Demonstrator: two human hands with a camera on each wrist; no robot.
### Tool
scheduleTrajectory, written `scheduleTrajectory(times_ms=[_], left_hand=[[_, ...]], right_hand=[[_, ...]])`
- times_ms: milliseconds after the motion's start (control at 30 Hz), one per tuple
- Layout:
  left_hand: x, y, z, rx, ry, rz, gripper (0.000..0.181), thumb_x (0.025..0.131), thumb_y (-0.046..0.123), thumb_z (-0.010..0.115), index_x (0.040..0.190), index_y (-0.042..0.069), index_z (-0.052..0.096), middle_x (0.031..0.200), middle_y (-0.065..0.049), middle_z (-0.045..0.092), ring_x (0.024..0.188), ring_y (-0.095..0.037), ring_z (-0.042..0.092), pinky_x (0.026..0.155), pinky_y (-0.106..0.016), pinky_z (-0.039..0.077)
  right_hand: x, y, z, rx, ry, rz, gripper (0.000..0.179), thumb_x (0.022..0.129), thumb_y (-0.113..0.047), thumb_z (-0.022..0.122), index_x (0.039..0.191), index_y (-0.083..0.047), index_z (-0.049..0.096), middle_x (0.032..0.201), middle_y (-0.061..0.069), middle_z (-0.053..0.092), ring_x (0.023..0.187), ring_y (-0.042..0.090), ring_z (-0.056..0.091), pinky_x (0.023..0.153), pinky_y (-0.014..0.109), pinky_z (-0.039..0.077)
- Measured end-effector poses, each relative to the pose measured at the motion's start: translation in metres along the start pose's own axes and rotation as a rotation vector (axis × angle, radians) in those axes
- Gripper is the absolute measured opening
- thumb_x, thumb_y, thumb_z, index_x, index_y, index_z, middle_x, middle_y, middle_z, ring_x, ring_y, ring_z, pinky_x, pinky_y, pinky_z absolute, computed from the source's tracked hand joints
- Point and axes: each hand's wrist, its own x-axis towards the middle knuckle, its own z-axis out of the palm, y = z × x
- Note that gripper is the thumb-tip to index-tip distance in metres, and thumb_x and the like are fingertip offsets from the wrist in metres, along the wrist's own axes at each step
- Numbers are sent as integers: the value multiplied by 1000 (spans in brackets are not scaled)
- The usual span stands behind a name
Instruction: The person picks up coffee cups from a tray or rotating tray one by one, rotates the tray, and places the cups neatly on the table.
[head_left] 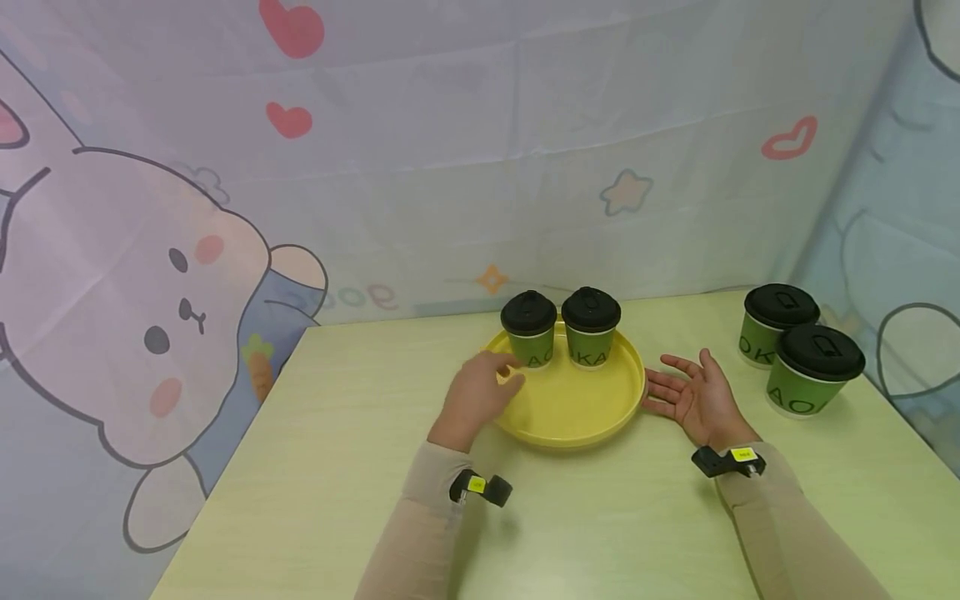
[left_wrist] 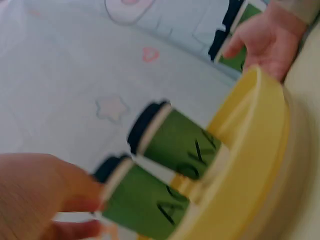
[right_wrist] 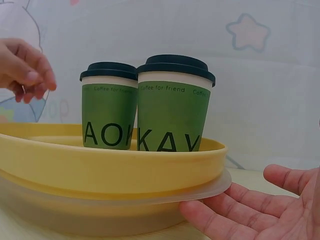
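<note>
A round yellow tray with a raised rim lies on the table, over a pale base. Toward its back stand two green paper coffee cups with black lids, the left cup and the right cup, both upright. My left hand hovers by the tray's left rim near the left cup, fingers loosely bent and holding nothing. At the tray's right side my right hand lies palm up with extended fingers; in the right wrist view its fingertips touch the tray's underside edge.
Two more lidded green cups, a back cup and a front cup, stand close together at the table's right side. A cartoon-printed curtain hangs behind the pale table.
</note>
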Motion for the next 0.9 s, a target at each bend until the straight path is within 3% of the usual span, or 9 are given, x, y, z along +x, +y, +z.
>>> scheduleTrajectory(times_ms=[100,133,200,400,633,733,900], left_hand=[[7,-22,8,-77,245,-76,34,100,27,57,128,11,69,118,-13,65,105,-32,61,85,-46,53],[9,-29,12,-126,300,-105,36,101,27,56,130,11,68,122,-14,63,108,-33,60,86,-48,53],[12,-43,21,-234,352,-147,40,101,27,53,136,9,63,131,-15,59,117,-36,57,93,-51,51],[16,-73,48,-574,306,-255,52,103,27,49,152,10,45,150,-14,46,135,-34,45,109,-52,41],[15,-82,57,-712,273,-305,53,104,30,46,154,14,43,155,-9,43,139,-30,45,115,-48,36],[15,-82,58,-705,271,-337,51,104,31,45,153,16,46,155,-6,45,141,-29,43,117,-47,33],[17,-84,61,-710,259,-349,49,103,29,45,150,16,51,152,-5,50,134,-26,50,115,-45,37]], right_hand=[[0,-1,0,-4,1,0,68,103,-60,32,147,-8,22,121,14,68,112,27,68,95,48,55],[0,0,0,-5,-1,0,69,103,-60,32,147,-8,22,121,14,68,112,27,68,96,48,55],[-1,0,-1,-9,-2,0,69,103,-60,32,148,-8,22,122,13,68,112,27,68,96,48,54],[0,1,-3,-10,-16,-3,70,104,-60,32,148,-7,21,122,14,68,113,27,68,97,48,54],[3,1,1,-58,29,-1,68,104,-60,33,146,-8,25,121,12,68,110,26,69,95,48,55],[5,-1,8,-188,122,14,77,102,-63,34,152,-6,22,128,13,64,111,24,68,95,48,55],[14,-25,30,-641,234,-4,87,102,-66,25,159,-1,15,154,27,37,134,37,50,103,48,50]])
